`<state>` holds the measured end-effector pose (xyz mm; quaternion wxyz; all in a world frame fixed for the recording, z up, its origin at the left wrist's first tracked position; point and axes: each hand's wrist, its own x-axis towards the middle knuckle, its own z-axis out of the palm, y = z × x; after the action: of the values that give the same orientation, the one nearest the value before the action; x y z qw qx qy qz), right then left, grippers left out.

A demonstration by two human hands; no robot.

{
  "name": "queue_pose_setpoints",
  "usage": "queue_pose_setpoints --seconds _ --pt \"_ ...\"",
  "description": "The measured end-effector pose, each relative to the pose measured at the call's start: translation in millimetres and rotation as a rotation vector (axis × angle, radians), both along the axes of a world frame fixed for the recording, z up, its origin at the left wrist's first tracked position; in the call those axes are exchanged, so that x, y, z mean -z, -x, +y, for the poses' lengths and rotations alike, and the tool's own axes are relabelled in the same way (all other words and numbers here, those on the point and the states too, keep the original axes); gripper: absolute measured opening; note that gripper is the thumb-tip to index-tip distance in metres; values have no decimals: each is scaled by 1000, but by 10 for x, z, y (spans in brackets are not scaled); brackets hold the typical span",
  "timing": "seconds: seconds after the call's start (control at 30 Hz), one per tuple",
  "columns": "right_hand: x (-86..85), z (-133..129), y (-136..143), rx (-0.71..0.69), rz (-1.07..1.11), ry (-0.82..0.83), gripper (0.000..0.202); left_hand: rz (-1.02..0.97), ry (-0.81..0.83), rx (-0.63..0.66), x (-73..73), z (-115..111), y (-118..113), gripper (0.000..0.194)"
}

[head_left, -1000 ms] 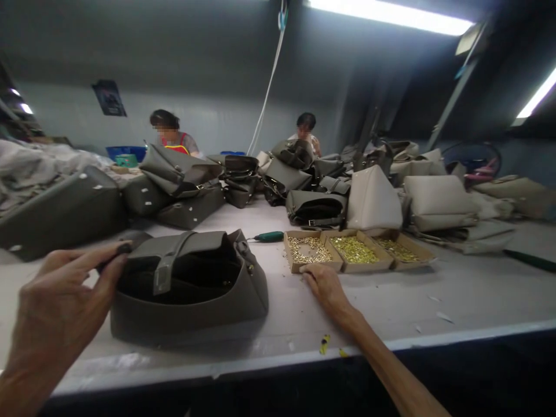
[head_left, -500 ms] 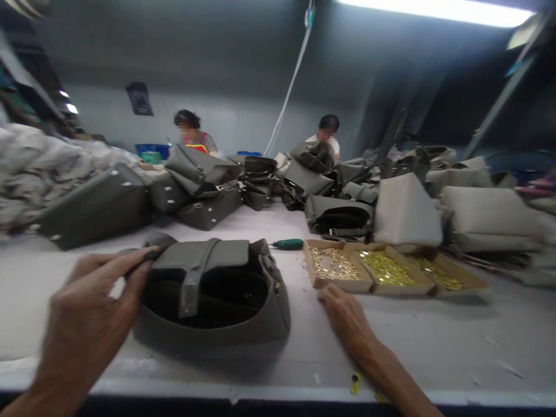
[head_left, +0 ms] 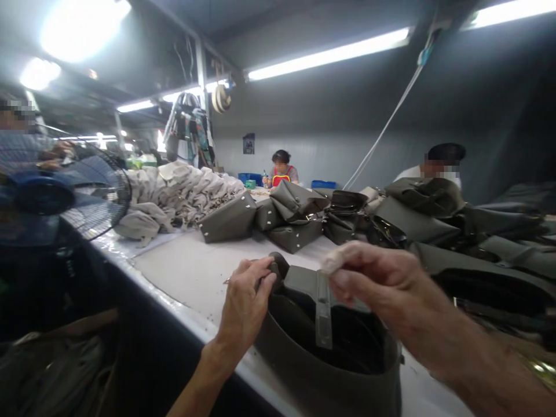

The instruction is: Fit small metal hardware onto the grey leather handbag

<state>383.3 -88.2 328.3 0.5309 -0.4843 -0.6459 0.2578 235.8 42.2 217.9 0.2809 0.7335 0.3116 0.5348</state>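
A dark grey handbag (head_left: 330,370) stands on the table with its mouth open toward me. Its flap (head_left: 299,278) carries a narrow tab (head_left: 324,318) that hangs over the opening and looks glossy. My left hand (head_left: 247,301) is closed on the bag's dark handle (head_left: 280,266) at the left end. Over the flap hovers my right hand (head_left: 386,289), slightly blurred, thumb and fingers pinched together near the tab's top. Something whitish shows at its fingertip; what the pinch holds, if anything, I cannot make out.
More grey bags (head_left: 295,231) are heaped behind and to the right. A pile of pale cloth-like pieces (head_left: 186,191) lies at the far left, near a fan (head_left: 95,191). Gold fittings (head_left: 541,368) peek out at lower right. Several people are around the table.
The view has swung left, bringing the fan into sight. My right hand has gone from beside the trays of gold fittings to above the bag's flap. The left hand keeps its hold.
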Motion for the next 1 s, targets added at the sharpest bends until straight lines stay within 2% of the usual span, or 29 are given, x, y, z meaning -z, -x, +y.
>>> queue_pose_setpoints --seconds 0.03,0.1,0.23,0.63,0.83,1.0 --pt "38 166 121 -89 62 30 15 -10 44 7 -16 -7 14 26" --pt "189 440 258 -150 141 66 19 -38 132 28 -43 -24 47 25" --pt "456 699 265 -90 173 96 24 -106 259 88 -69 -64 95 27" --pt "499 812 237 -42 84 147 24 -209 303 153 -54 -71 64 12" --pt "533 881 230 -23 52 130 27 -159 208 85 -6 -71 40 15" --pt "582 925 272 99 -68 144 31 -41 -135 -110 99 -65 -17 21"
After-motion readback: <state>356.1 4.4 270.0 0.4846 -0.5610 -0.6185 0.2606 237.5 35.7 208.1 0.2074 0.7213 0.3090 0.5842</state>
